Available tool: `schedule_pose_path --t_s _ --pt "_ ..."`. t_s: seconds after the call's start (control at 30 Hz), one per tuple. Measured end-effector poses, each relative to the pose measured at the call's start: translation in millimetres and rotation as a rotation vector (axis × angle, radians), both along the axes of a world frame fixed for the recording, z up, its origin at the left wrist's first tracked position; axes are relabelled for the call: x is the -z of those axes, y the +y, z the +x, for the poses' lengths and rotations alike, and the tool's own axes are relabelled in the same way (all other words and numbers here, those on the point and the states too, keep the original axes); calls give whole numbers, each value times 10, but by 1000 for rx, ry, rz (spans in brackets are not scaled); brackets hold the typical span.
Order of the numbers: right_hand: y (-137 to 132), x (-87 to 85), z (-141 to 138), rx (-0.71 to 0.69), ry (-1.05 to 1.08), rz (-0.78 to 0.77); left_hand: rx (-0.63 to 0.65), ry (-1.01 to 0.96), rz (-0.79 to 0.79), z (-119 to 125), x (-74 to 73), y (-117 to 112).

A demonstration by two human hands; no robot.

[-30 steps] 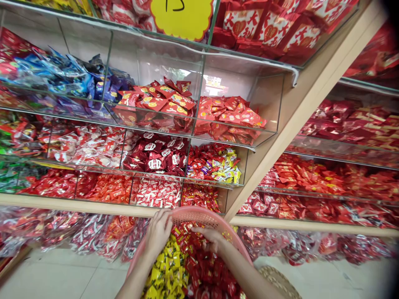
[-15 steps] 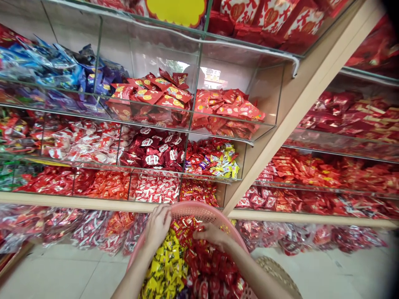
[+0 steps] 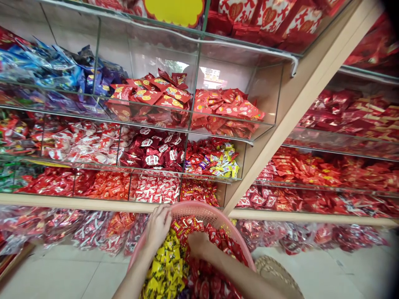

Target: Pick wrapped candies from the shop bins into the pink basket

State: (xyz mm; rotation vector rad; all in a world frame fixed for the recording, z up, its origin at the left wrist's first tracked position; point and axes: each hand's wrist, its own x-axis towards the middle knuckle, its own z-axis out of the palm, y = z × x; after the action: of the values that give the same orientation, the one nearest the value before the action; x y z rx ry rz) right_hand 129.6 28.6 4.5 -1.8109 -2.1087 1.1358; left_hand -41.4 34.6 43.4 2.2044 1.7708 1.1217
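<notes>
A pink perforated plastic basket stands at the bottom middle, filled with wrapped candies. My left hand grips its rim at the far left side, with the fingers bent over the edge. Yellow-wrapped candies lie in the left part of the basket, below that wrist. My right hand is pushed down among the red-wrapped candies in the middle. Its fingers are buried, so what they hold, if anything, is hidden.
Glass-fronted shelves rise ahead with red candy packs, blue packs and maroon packs. A wooden post divides them. Bagged candies line the floor under the shelf ledge. A woven round item sits right of the basket.
My right hand has moved left and sunk deeper into the red candies, its fingers now out of sight. My left hand stays on the basket rim.
</notes>
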Motion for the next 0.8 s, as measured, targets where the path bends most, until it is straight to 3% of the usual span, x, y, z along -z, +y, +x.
schedule_pose_path --t_s 0.1,0.2,0.37,0.47,0.6,0.8 --pt "-16 -43 23 -131 -122 32 -1 5 -9 -3 5 8" --pt "-14 -201 110 -320 -243 37 -3 1 9 -5 7 10" --pt "133 -536 369 -318 -224 -109 -5 8 3 -1 -7 -1" --pt "253 -675 531 -124 -99 -104 -3 16 -12 0 -14 -3" --pt "308 -745 647 194 305 -50 -12 18 -10 0 -8 7" --pt "225 -576 625 650 880 -444 -16 26 -8 -4 4 17"
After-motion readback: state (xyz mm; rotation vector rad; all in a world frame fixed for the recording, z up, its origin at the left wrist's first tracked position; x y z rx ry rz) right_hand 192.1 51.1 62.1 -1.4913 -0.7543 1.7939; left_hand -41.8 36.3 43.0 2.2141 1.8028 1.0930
